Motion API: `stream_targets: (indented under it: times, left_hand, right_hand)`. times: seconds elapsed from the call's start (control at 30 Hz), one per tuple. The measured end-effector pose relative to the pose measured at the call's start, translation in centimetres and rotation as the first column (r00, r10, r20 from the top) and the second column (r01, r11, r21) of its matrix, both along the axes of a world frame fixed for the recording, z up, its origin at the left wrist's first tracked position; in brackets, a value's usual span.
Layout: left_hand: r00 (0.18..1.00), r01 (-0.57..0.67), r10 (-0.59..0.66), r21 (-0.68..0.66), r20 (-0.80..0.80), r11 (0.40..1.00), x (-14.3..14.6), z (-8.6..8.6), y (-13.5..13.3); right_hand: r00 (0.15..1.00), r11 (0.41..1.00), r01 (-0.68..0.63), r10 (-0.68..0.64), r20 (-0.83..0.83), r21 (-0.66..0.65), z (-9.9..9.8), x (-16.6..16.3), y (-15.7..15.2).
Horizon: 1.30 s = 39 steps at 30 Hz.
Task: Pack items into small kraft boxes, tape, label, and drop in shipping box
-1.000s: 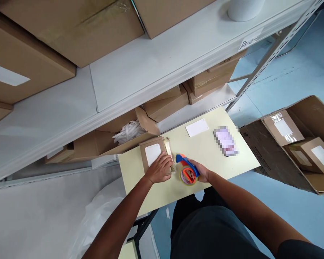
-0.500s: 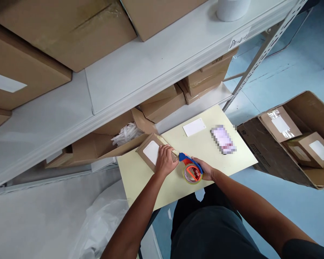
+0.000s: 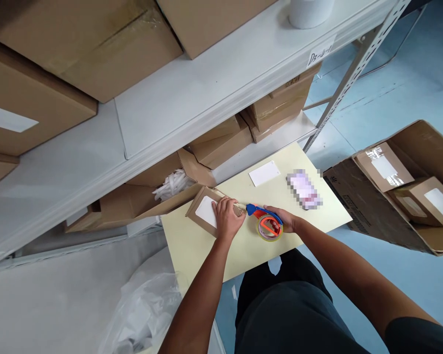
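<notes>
A small cardboard box (image 3: pixel 204 209) with a white label lies on a pale yellow table (image 3: pixel 243 246). My left hand (image 3: pixel 227 218) presses down on the box's right end with the fingers curled over it. My right hand (image 3: pixel 287 220) grips a blue and orange tape dispenser (image 3: pixel 268 223) just right of the box. A strip of tape runs from the dispenser's nose onto the box under my left fingers.
A white card (image 3: pixel 264 173) and a blurred item (image 3: pixel 304 189) lie farther back on the table. Grey metal shelving (image 3: pixel 192 93) with cardboard boxes stands behind. An open carton (image 3: pixel 398 196) holding small labelled boxes sits on the blue floor at right. A plastic bag (image 3: pixel 143 309) lies lower left.
The box has turned so its end points at the dispenser. My left hand shifted onto that end, and my right hand drew the dispenser slightly right, stretching tape.
</notes>
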<state>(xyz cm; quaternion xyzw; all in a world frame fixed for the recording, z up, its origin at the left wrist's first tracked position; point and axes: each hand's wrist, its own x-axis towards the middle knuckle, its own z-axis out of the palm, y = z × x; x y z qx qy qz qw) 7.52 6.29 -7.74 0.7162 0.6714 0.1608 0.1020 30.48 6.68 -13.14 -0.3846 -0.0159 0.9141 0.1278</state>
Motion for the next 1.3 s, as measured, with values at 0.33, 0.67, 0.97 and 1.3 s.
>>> stream_targets:
  times: [0.33,0.67,0.97,1.3]
  left_hand:
    - [0.897,0.369,-0.413,-0.246,-0.160,0.896,-1.8,2.2,2.0]
    - [0.891,0.209,-0.297,-0.272,-0.342,0.939,-4.6,1.4,4.2]
    - [0.825,-0.388,0.258,-0.173,-0.502,0.905,-8.0,0.9,2.5]
    - [0.983,-0.087,0.072,-0.083,-0.170,0.993,-8.3,1.7,0.0]
  right_hand:
    - [0.997,0.997,0.075,-0.075,-0.026,0.003,-1.3,-0.7,-2.3]
    - [0.996,0.996,0.087,-0.087,0.005,0.018,-0.1,-3.0,2.0]
    - [0.994,0.997,-0.073,0.072,0.077,0.007,-1.0,0.0,0.6]
    - [0.988,0.995,-0.098,0.101,0.118,-0.030,-0.5,-1.9,-3.6]
